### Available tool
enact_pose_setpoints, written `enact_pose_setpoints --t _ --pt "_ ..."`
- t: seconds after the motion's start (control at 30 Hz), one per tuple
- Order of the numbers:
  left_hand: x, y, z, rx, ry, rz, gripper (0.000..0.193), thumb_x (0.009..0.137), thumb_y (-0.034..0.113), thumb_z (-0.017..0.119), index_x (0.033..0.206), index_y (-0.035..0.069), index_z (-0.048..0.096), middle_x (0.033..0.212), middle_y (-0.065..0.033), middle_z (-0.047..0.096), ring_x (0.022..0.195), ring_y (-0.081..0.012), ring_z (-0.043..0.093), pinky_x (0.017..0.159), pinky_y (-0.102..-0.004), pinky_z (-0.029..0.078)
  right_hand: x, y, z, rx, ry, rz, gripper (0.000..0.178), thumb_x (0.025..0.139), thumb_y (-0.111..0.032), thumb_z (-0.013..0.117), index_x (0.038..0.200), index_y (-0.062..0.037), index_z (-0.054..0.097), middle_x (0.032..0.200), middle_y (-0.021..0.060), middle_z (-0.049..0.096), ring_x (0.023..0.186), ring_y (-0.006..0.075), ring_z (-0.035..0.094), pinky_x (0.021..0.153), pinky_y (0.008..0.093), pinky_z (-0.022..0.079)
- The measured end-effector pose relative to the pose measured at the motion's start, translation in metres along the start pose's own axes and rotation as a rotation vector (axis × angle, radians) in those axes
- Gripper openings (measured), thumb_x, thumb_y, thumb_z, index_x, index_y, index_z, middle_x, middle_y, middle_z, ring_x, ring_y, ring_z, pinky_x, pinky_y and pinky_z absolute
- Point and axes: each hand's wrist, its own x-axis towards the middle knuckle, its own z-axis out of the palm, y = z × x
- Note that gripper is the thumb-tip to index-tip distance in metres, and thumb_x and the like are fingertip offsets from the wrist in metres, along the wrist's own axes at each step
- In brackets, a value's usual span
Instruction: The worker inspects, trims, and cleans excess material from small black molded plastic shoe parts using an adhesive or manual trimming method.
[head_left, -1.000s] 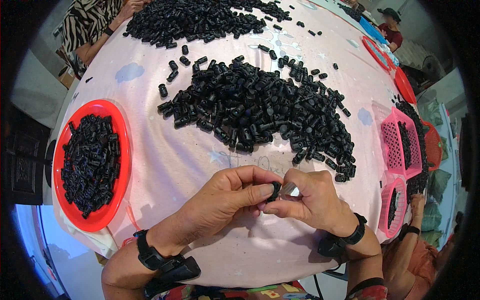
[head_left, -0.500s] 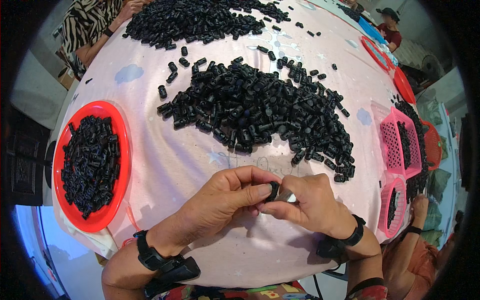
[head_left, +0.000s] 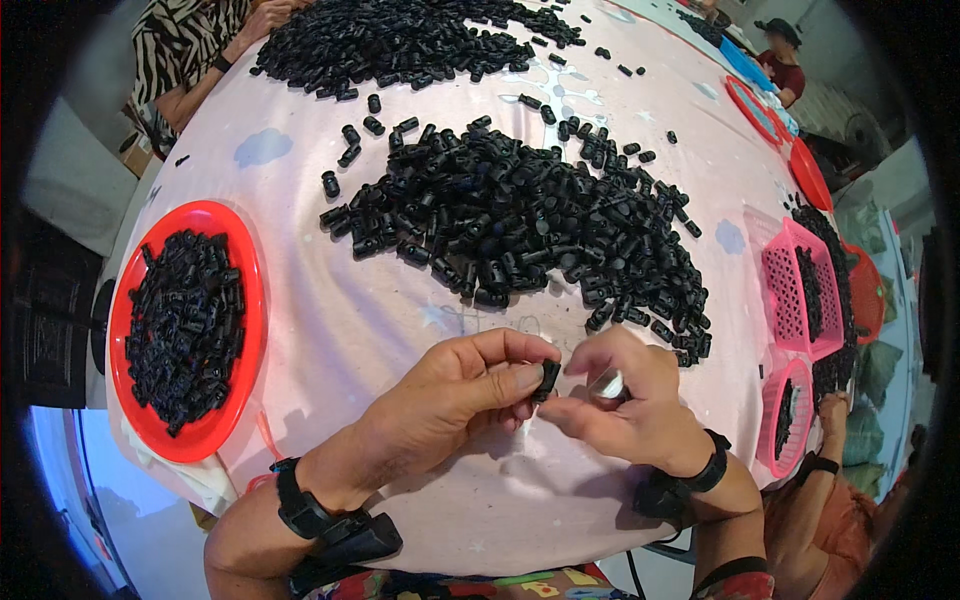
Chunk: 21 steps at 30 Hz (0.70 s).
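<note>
Between the thumb and fingertips of my left hand (head_left: 470, 390) is a small black cord lock (head_left: 547, 381), tilted upright. My right hand (head_left: 630, 400) is just to its right, thumb and forefinger parted and slightly blurred. Curled in that hand is a small shiny metal tool (head_left: 607, 386), mostly hidden by the fingers, so its kind does not show. Beyond both hands lies a loose pile of black cord locks (head_left: 520, 210). A red round tray (head_left: 257, 330) heaped with more of them stands at my left.
A larger heap of black pieces (head_left: 380, 45) lies at the far side, beside a person in striped clothing (head_left: 185, 50). Pink baskets (head_left: 785, 290) line the right edge, near another person's hand (head_left: 832, 415). Red trays (head_left: 810, 172) sit farther back on the pink tablecloth (head_left: 330, 300).
My right hand has drawn slightly away from the cord lock, and its thumb and forefinger have spread. The metal tool has moved right with it. My left hand keeps its hold.
</note>
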Motion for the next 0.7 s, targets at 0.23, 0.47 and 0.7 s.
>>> enact_pose_setpoints --t 0.23,0.47,0.7 --pt "0.0007 -0.0021 -0.0041 -0.033 -0.046 0.030 0.030 0.093 0.017 0.058 0.118 0.000 0.053 0.090 -0.0028 0.061 0.077 -0.0082 0.057 0.071 -0.0206 0.048 0.0024 0.0056 -0.0020 0.248 0.008 0.053 0.026 0.081 -0.005 0.067 0.107 -0.0006 0.061 0.093 0.0100 0.068 0.068 0.0136 0.066 0.063 0.0241 0.050" --pt "0.0007 0.0000 -0.0051 -0.050 -0.052 -0.037 0.028 0.093 0.016 0.058 0.115 -0.001 0.055 0.095 -0.0047 0.062 0.081 -0.0087 0.058 0.074 -0.0213 0.048 0.0021 0.0065 -0.0072 0.298 -0.102 0.064 0.024 0.082 -0.003 0.064 0.106 0.0004 0.060 0.089 0.0103 0.070 0.071 0.0142 0.067 0.065 0.0242 0.051" --pt "-0.0028 0.0019 -0.0001 0.189 -0.023 0.016 0.029 0.092 0.019 0.061 0.114 0.002 0.059 0.093 -0.0015 0.064 0.080 -0.0042 0.055 0.074 -0.0187 0.045 0.0020 0.0058 -0.0045 0.198 -0.151 0.044 0.026 0.078 -0.001 0.062 0.104 0.0007 0.060 0.085 0.0108 0.069 0.075 0.0179 0.070 0.067 0.0256 0.053"
